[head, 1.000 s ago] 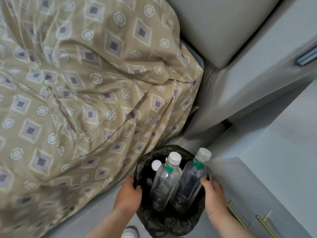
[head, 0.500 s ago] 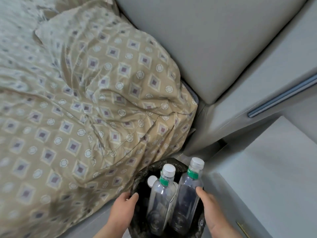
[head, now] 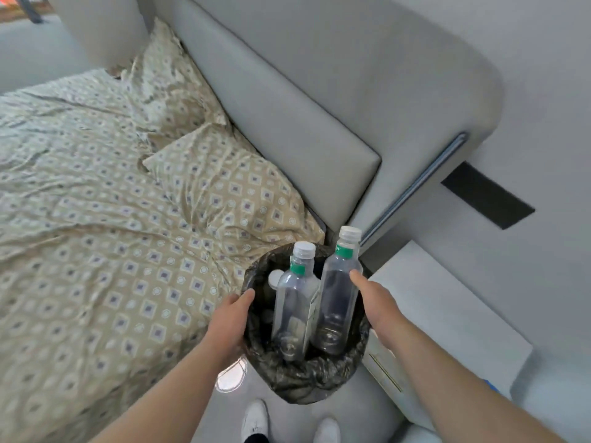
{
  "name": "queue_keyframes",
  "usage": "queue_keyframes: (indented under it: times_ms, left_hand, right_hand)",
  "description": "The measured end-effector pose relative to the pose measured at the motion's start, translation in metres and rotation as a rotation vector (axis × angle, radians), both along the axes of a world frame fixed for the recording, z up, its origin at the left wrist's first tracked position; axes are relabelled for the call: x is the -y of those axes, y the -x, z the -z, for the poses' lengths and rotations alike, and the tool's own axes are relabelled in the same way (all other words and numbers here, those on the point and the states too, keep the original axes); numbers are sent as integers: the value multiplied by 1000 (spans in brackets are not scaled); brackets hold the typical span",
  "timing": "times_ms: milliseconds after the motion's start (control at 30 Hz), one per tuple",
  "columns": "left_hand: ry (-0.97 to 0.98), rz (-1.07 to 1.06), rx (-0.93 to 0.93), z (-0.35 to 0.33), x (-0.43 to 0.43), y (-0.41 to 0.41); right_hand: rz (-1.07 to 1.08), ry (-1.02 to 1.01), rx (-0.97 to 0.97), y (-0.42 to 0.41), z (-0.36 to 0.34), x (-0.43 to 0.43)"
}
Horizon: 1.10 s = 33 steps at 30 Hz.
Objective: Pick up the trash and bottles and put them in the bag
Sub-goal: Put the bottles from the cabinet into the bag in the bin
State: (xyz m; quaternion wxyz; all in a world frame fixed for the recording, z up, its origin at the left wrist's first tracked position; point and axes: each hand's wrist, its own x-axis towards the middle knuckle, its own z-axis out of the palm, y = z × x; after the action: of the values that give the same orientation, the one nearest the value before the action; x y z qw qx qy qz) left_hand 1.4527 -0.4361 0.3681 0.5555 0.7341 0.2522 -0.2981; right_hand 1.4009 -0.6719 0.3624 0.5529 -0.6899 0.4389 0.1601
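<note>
The left hand (head: 228, 321) grips the left side of the black bag (head: 307, 375) and the right hand (head: 374, 302) grips its right side, beside the bed (head: 96, 219), while the left bottle (head: 295, 302) and the right bottle (head: 339, 295) stand side by side inside it.

Upright bottles (head: 297, 295) crowd the bag (head: 307, 375), with room along its left.
</note>
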Motion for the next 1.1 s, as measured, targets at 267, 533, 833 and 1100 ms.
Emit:
queue_keyframes:
  times_ms: [267,533,833,1100]
  left_hand:
    - [58,101,302,-124,10,21]
    - [286,237,349,-167,24,15]
    - [340,790,310,-190,44,-8]
    - [395,1479,223,-192,67,12]
  right_hand:
    - [59,134,228,57,-129,9]
    - [258,186,283,111,-192,-2]
    - [917,250,244,162,-213,-80]
    - [1295,381,192,248,-233,-207]
